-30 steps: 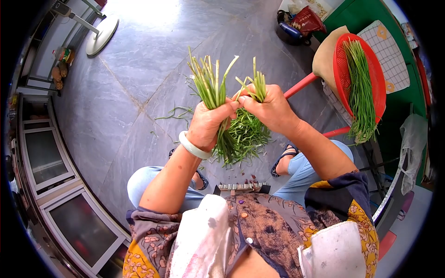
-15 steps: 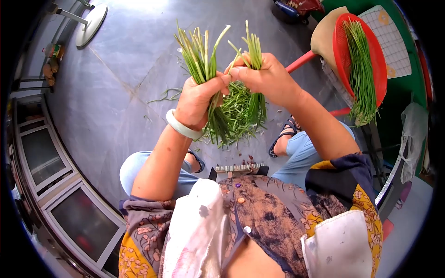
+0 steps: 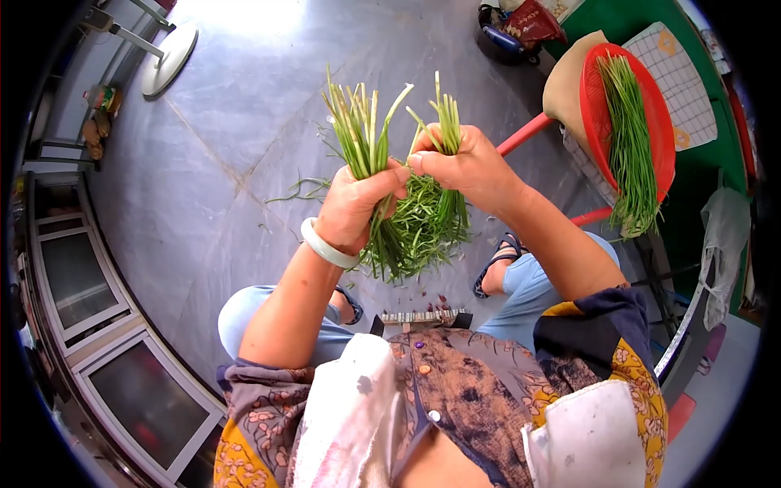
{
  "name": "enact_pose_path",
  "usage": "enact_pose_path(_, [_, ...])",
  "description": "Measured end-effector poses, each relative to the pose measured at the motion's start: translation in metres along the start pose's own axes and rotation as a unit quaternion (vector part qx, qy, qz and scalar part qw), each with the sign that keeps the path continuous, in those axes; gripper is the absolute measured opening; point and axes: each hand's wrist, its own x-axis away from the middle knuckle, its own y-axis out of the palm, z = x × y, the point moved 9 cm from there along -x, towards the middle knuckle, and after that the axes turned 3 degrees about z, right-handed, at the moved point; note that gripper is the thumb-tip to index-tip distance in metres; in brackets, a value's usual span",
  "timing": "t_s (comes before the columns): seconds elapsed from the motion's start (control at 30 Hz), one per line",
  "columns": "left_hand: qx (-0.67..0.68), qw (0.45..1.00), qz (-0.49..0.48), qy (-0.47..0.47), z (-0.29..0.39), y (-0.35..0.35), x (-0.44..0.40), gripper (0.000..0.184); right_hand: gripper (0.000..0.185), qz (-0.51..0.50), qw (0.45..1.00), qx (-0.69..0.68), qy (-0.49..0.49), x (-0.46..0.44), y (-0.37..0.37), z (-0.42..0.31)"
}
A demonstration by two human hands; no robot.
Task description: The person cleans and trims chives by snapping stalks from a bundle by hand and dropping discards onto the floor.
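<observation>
My left hand [image 3: 358, 203], with a pale bangle [image 3: 325, 246] at the wrist, is closed around a bunch of garlic chives [image 3: 358, 134]. Their pale cut ends point up and away, and the green leaves hang below the fist. A smaller bunch of chives [image 3: 447, 122] is gripped in my right hand [image 3: 472, 167]. Thumbs and fingertips of both hands meet between the bunches; what they pinch there is too small to make out. Beneath the hands, a heap of loose green chive pieces [image 3: 427, 232] lies on the grey floor, partly hidden by the held leaves.
To the right, a red plastic basket [image 3: 596, 130] holds long chives [image 3: 630, 138] laid lengthwise. A clear plastic bag [image 3: 724, 244] hangs at the far right. Glass-fronted cabinets [image 3: 138, 390] line the left, and a round white stand base [image 3: 171, 61] stands at the upper left.
The whole view has shifted, so hands, floor and basket appear slightly lower. Both hands keep their bunches, with fingertips still together.
</observation>
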Motion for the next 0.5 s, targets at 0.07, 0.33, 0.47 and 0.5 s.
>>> enact_pose_path(0.07, [0.0,1.0,0.005,0.002,0.001,-0.001,0.0,0.008,0.013,-0.001,1.0,0.004,0.0,0.0,0.0,-0.001])
enact_pose_path(0.33, [0.018,1.0,0.011,-0.007,-0.001,-0.003,-0.001,0.008,0.014,0.023,0.997,-0.034,0.065,-0.002,-0.01,0.01])
enact_pose_path(0.47, [0.016,1.0,0.018,-0.007,0.0,-0.003,-0.001,0.008,0.015,0.03,0.999,0.021,-0.004,0.0,-0.004,-0.001])
enact_pose_path(0.5, [0.014,1.0,0.022,-0.007,0.0,-0.003,-0.001,0.009,0.015,0.028,0.999,0.036,-0.026,0.0,-0.002,-0.004])
